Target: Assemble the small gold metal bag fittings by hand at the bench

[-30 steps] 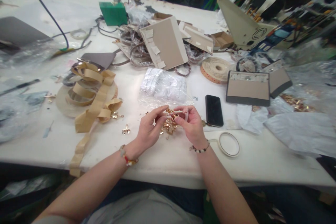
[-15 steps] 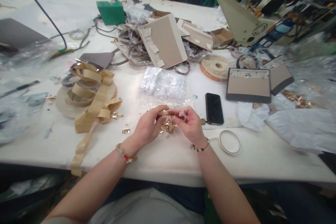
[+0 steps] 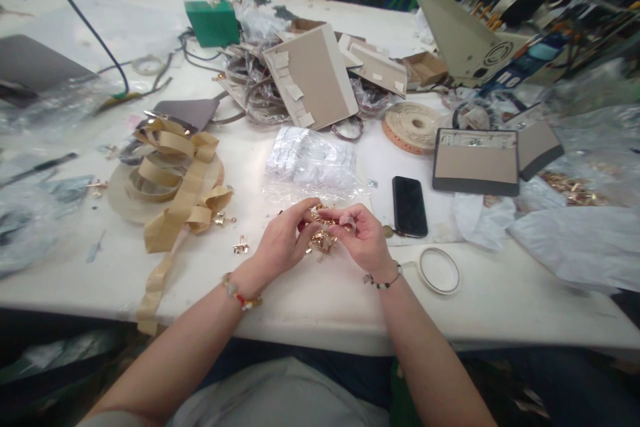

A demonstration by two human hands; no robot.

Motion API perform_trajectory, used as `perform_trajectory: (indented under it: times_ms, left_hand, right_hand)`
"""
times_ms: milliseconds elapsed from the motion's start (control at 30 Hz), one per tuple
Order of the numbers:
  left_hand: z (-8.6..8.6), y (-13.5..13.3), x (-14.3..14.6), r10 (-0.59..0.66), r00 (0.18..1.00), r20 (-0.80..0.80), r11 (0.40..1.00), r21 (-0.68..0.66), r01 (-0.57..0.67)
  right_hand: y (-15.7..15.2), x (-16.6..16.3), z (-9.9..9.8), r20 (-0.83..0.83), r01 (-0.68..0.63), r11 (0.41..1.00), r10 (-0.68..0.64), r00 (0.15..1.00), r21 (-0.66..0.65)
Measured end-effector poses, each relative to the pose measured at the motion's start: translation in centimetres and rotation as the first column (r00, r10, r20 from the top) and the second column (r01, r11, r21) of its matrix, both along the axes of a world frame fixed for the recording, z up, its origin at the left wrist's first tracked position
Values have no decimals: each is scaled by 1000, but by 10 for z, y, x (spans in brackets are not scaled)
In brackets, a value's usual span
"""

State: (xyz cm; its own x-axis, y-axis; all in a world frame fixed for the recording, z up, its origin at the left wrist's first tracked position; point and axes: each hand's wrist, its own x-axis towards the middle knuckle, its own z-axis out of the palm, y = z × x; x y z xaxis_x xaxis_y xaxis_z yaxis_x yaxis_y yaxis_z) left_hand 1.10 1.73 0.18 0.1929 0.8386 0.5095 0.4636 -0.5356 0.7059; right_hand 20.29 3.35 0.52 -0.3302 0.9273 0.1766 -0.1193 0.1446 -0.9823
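Observation:
My left hand (image 3: 284, 241) and my right hand (image 3: 361, 235) meet over a small heap of gold metal fittings (image 3: 321, 240) near the front of the white table (image 3: 320, 307). The fingertips of both hands pinch one gold fitting (image 3: 318, 213) held just above the heap. My right hand also has a bit of clear film around its fingers. A clear bag of white pieces (image 3: 311, 160) lies just behind the hands. Two loose gold fittings (image 3: 241, 246) lie to the left of my left hand.
A black phone (image 3: 409, 205) and a tape ring (image 3: 439, 270) lie right of my hands. Tan strap coils (image 3: 173, 177) on a round disc sit at the left. Further back are beige card panels (image 3: 313, 77), a green box (image 3: 213, 23), a woven spool (image 3: 413, 123) and grey trays (image 3: 475, 163).
My hands have drawn slightly closer together and lower over the heap, still working the same gold fitting. The view has shifted a little.

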Motion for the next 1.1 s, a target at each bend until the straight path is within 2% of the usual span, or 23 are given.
perform_trajectory:
  times_ms: [133,233,333,500,767,1100]
  left_hand:
    - [0,0,1,124,992,14,990,61,-125]
    - [7,-4,2,209,976,66,951,218,-218]
    - [14,-7,3,219,972,82,916,327,-233]
    - [15,-6,8,168,985,-29,957,243,-157]
    - [8,-5,7,220,974,-55,956,209,-204]
    - [6,-4,8,130,990,-52,989,78,-126]
  right_hand:
    - [-1,0,1,-4,-14,1000,14,1000,20]
    - [-1,-2,3,-62,16,1000,-15,998,22]
    - [-1,-2,6,-90,78,996,-74,993,44]
    - [2,0,8,-75,112,988,-105,992,105]
    - [1,0,8,-73,132,986,-125,989,103]
    - [1,2,2,-29,115,980,-112,993,162]
